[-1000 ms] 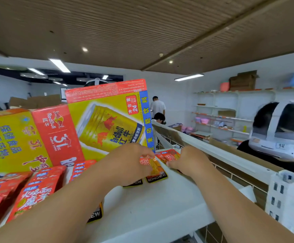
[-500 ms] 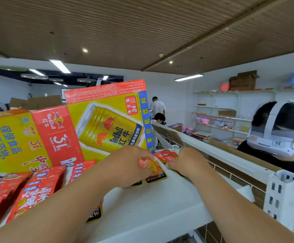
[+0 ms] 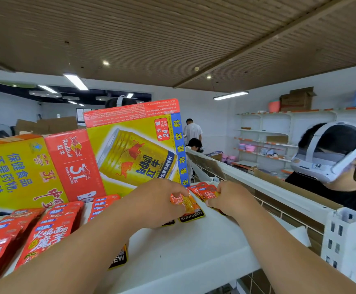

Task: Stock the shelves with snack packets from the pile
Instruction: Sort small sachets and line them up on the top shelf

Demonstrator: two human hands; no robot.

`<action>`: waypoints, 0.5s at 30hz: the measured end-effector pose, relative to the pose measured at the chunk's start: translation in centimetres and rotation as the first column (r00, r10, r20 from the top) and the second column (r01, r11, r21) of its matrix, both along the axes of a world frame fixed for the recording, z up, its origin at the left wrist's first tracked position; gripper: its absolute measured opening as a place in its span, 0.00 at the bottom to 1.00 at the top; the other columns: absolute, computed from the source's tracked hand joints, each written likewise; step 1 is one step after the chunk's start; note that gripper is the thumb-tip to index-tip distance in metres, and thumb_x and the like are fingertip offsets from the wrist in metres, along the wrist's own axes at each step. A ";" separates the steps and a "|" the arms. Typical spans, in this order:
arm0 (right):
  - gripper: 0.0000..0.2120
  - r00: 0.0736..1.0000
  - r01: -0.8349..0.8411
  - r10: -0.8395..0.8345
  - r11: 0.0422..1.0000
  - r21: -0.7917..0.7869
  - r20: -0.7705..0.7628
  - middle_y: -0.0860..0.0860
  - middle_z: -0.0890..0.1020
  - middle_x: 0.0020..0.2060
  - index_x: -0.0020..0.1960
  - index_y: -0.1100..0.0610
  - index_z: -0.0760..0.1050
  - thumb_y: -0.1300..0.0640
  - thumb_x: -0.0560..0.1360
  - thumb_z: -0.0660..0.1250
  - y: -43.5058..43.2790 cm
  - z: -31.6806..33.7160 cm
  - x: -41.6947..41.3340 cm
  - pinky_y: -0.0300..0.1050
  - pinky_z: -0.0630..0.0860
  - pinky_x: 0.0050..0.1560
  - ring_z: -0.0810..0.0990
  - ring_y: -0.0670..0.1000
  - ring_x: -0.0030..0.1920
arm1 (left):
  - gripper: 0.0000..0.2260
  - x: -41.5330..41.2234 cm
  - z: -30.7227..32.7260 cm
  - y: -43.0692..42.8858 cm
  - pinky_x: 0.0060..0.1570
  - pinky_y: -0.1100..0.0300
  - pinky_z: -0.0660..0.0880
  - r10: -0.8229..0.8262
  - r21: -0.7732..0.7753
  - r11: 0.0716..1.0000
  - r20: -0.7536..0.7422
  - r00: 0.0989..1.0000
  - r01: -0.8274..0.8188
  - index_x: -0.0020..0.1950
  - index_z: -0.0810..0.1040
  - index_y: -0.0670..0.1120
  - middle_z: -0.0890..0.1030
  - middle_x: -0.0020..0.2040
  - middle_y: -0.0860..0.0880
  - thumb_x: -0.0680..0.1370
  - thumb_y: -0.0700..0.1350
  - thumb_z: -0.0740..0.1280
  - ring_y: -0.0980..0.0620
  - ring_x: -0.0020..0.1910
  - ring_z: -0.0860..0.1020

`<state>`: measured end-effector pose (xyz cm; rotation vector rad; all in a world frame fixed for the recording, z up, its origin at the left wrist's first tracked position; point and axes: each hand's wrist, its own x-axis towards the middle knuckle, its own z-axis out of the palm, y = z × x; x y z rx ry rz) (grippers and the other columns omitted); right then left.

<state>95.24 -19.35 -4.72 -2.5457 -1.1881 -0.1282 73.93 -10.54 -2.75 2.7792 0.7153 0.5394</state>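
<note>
Barely any change: left hand still pinching the KONCHEW packet, right hand gripping red packets mid-frame, so placing's unfinished

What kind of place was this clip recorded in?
Likely a small shop, or a mock store, mid-stocking: a white metal shelf holds red snack packets, energy-drink cartons stand behind them, and sparsely filled wall shelving lines the far side.

Slatted ceiling, white walls (strip lights)
</note>
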 end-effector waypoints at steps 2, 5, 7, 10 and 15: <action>0.32 1.000 0.000 0.000 1.000 -0.006 -0.001 0.52 0.78 0.63 0.69 0.53 0.72 0.37 0.72 0.71 0.1 0.0 -0.1 0.48 0.75 0.59 0.76 0.54 0.62 | 0.17 0.0 0.0 0.0 0.55 0.62 0.73 -0.002 0.003 1.000 -0.002 1.000 0.002 0.67 0.77 0.63 0.76 0.56 0.62 0.77 0.54 0.68 0.58 0.57 0.76; 0.33 1.000 0.005 -0.005 1.000 -0.016 0.003 0.51 0.78 0.63 0.69 0.52 0.71 0.36 0.71 0.71 0.3 -0.1 -0.2 0.49 0.76 0.59 0.77 0.54 0.61 | 0.17 0.1 0.0 0.0 0.54 0.63 0.73 -0.006 0.003 1.000 -0.003 1.000 0.006 0.67 0.77 0.64 0.76 0.57 0.62 0.77 0.54 0.69 0.58 0.56 0.76; 0.34 1.000 0.008 -0.008 1.000 -0.018 0.008 0.51 0.78 0.63 0.70 0.52 0.71 0.35 0.71 0.71 0.4 -0.1 -0.3 0.49 0.76 0.59 0.77 0.54 0.61 | 0.17 0.1 0.0 0.0 0.55 0.62 0.74 -0.007 -0.003 1.000 -0.002 1.000 0.007 0.66 0.77 0.64 0.76 0.57 0.63 0.77 0.54 0.68 0.58 0.56 0.76; 0.34 1.000 0.014 -0.013 1.000 -0.015 0.019 0.51 0.79 0.63 0.70 0.51 0.71 0.35 0.70 0.71 0.4 -0.1 -0.4 0.49 0.76 0.59 0.77 0.53 0.62 | 0.17 0.1 -0.1 0.1 0.57 0.61 0.75 -0.006 -0.005 1.000 -0.003 1.000 0.006 0.66 0.77 0.64 0.77 0.59 0.62 0.77 0.55 0.69 0.58 0.57 0.77; 0.29 1.000 0.010 -0.010 1.000 -0.006 0.026 0.51 0.80 0.61 0.67 0.52 0.73 0.38 0.71 0.72 0.3 -0.1 -0.5 0.47 0.74 0.55 0.78 0.54 0.60 | 0.17 0.1 -0.1 0.1 0.56 0.62 0.74 -0.009 -0.007 1.000 0.001 1.000 0.009 0.65 0.78 0.65 0.77 0.57 0.63 0.77 0.55 0.69 0.58 0.56 0.76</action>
